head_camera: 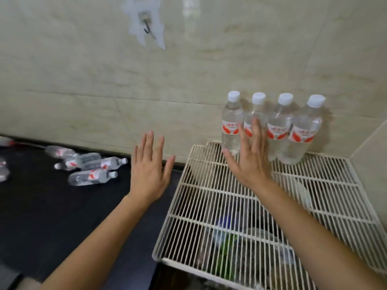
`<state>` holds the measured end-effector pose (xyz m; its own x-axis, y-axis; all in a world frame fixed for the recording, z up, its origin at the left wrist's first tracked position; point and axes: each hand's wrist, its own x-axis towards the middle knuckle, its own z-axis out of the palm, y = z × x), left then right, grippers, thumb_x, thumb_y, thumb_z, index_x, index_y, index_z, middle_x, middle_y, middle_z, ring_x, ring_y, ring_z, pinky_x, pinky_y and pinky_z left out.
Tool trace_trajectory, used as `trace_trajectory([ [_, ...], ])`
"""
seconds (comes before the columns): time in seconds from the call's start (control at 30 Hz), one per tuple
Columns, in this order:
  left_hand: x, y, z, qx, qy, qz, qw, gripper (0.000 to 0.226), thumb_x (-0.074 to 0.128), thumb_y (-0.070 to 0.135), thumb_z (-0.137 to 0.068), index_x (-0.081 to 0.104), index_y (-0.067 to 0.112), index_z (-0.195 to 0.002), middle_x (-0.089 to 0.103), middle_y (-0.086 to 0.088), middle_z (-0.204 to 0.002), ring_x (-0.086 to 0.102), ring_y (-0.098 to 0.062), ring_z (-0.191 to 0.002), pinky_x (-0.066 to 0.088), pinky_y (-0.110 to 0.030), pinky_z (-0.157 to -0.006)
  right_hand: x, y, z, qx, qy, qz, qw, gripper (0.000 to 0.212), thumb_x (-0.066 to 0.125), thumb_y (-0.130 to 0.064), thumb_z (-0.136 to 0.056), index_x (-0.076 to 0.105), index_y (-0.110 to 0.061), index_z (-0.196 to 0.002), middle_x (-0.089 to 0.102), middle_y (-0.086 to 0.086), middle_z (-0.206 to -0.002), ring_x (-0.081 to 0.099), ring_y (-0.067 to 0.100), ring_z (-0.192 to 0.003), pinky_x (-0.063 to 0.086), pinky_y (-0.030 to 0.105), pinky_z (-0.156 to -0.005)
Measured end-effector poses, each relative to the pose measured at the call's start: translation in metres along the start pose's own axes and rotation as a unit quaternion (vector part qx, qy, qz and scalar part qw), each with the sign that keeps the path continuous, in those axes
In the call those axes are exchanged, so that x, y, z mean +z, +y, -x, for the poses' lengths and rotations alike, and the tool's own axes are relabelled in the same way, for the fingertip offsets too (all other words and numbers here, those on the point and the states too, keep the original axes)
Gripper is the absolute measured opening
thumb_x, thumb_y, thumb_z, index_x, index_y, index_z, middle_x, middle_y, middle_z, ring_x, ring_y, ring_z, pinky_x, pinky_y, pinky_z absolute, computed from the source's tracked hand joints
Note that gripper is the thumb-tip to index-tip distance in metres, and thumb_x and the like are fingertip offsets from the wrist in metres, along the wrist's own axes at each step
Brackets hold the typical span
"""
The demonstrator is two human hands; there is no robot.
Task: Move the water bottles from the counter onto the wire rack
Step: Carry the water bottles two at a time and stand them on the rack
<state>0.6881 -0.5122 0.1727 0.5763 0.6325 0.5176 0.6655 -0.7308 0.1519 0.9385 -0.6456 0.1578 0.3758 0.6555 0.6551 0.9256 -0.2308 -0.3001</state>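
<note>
Several clear water bottles with white caps and red-and-white labels (301, 130) stand upright in a row at the back of the cream wire rack (209, 206), against the wall. More bottles of the same kind (92, 176) lie on their sides on the black counter (52, 216) at the left. My right hand (249, 160) is flat and spread over the rack, just in front of the leftmost standing bottles, holding nothing. My left hand (148, 170) hovers open above the counter, between the rack's left edge and the lying bottles.
A tiled wall (83, 80) rises right behind the counter and rack, with a metal hook (147, 28) stuck high on it. A side wall closes the right of the rack. Blurred items, one green, show beneath the rack wires (226, 245).
</note>
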Motion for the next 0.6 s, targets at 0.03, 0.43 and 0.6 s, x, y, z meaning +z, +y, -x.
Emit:
trace_trajectory([
  [0.03,-0.006,-0.013,0.009,-0.008,0.004,-0.015,1.0,0.066,0.031,0.05,-0.104,0.038,0.006,-0.153,0.029,-0.023,-0.162,0.024,-0.04,-0.152,0.027,-0.06,-0.117,0.011,-0.015,0.0,-0.015,-0.021,-0.008,1.0,0.082,0.051,-0.052,-0.097,0.014,-0.014,-0.16,-0.002,0.015,-0.167,-0.003,0.033,-0.156,0.009,0.057,-0.125],
  [0.43,-0.112,-0.228,0.116,-0.109,0.036,-0.074,0.991,0.068,0.027,0.055,-0.104,0.039,0.008,-0.153,0.029,-0.021,-0.163,0.024,-0.038,-0.153,0.026,-0.059,-0.118,0.091,-0.251,0.0,-0.113,-0.083,-0.047,0.989,0.072,0.045,-0.053,-0.098,0.031,-0.013,-0.156,0.021,0.017,-0.166,0.017,0.036,-0.154,0.007,0.049,-0.125],
  [0.6,-0.158,-0.354,0.178,-0.127,0.011,-0.1,0.987,0.067,0.032,0.051,-0.103,0.04,0.006,-0.152,0.031,-0.021,-0.162,0.026,-0.039,-0.151,0.028,-0.061,-0.117,0.15,-0.383,0.024,-0.093,-0.121,-0.065,0.986,0.073,0.041,-0.056,-0.098,0.029,-0.014,-0.157,0.019,0.016,-0.167,0.015,0.033,-0.154,0.01,0.049,-0.125],
])
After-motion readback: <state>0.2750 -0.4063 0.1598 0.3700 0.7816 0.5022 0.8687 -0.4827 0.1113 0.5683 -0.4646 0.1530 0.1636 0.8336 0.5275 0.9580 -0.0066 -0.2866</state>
